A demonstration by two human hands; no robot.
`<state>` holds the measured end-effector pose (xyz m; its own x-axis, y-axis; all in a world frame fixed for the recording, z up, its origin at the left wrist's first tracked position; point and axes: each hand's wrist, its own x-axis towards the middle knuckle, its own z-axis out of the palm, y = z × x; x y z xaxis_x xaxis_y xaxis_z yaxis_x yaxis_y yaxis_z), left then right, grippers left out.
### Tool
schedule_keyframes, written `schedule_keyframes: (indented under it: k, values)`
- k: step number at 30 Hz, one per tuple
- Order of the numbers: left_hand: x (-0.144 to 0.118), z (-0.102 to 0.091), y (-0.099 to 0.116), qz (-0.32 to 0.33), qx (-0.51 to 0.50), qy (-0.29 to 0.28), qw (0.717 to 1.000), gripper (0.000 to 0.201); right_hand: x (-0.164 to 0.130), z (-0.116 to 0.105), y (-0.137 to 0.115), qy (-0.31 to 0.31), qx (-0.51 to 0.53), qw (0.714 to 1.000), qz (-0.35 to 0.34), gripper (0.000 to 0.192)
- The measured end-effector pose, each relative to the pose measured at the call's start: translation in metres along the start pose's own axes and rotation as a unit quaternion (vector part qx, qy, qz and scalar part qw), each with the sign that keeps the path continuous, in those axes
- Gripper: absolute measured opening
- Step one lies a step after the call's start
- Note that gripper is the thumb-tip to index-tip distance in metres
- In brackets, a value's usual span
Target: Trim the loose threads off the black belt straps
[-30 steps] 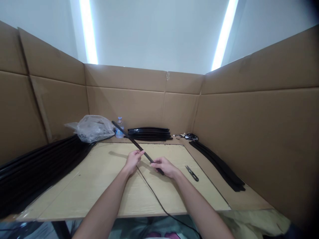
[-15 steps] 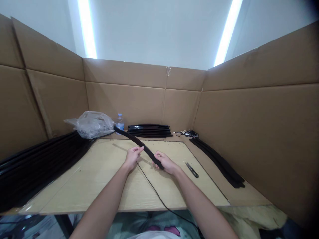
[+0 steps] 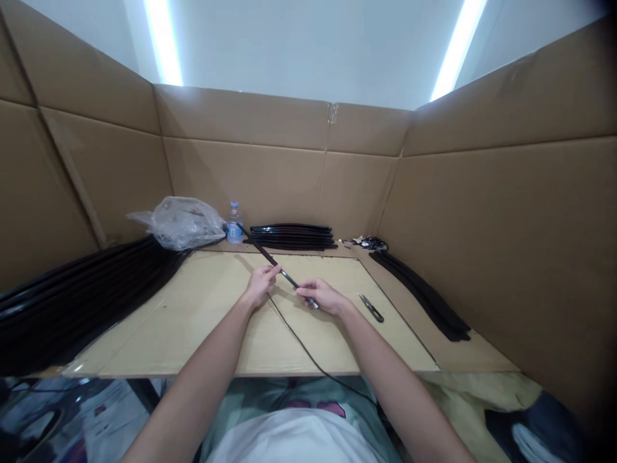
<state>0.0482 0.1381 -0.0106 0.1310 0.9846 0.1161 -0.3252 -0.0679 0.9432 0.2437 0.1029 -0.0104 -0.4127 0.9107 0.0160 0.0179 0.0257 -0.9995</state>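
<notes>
A long, narrow black strip [image 3: 263,252] slants above the table, its far end near the water bottle. My left hand [image 3: 261,284] pinches it around the middle. Closer to its near end, my right hand [image 3: 324,297] grips it between thumb and fingers. The strip is turned edge-on, and a shiny side shows between the two hands. A thin black cord [image 3: 299,337] runs from below my left hand over the table's front edge. Right of my right hand lies a small pair of thread snips [image 3: 371,308].
Many black strips [image 3: 87,289] lie along the left side, with a clear plastic bag [image 3: 186,222] at their far end. A water bottle [image 3: 234,225] and a stack of strips [image 3: 292,236] are at the back. More strips [image 3: 419,292] lie right. Cardboard walls [image 3: 250,173] enclose the table [image 3: 193,321].
The strip has been rotated in my hands, from its broad matte face to its narrow, shiny side. Both hands keep hold of it. The camera view has tilted down slightly.
</notes>
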Motion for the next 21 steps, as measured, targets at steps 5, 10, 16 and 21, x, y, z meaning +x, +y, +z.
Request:
schedule_keyframes:
  k: [5, 10, 16, 21]
  values:
    - [-0.0004, -0.0005, -0.0012, -0.004, 0.004, -0.016, 1.0, 0.04, -0.0022, 0.0, 0.0005, 0.003, 0.013, 1.0, -0.009, 0.043]
    - [0.001, -0.0015, -0.004, -0.001, 0.023, 0.007, 1.0, 0.041, -0.0047, 0.0016, -0.0008, 0.02, 0.005, 0.999, -0.035, 0.045]
    - [0.0027, -0.0034, -0.0079, 0.01, 0.049, 0.046, 0.998, 0.042, -0.0004, 0.0014, -0.0013, 0.051, 0.0, 0.997, -0.054, 0.033]
    - [0.0024, -0.0016, -0.0068, 0.012, 0.064, 0.051, 0.997, 0.041, 0.0022, 0.0023, 0.0002, 0.074, -0.019, 0.996, -0.055, 0.028]
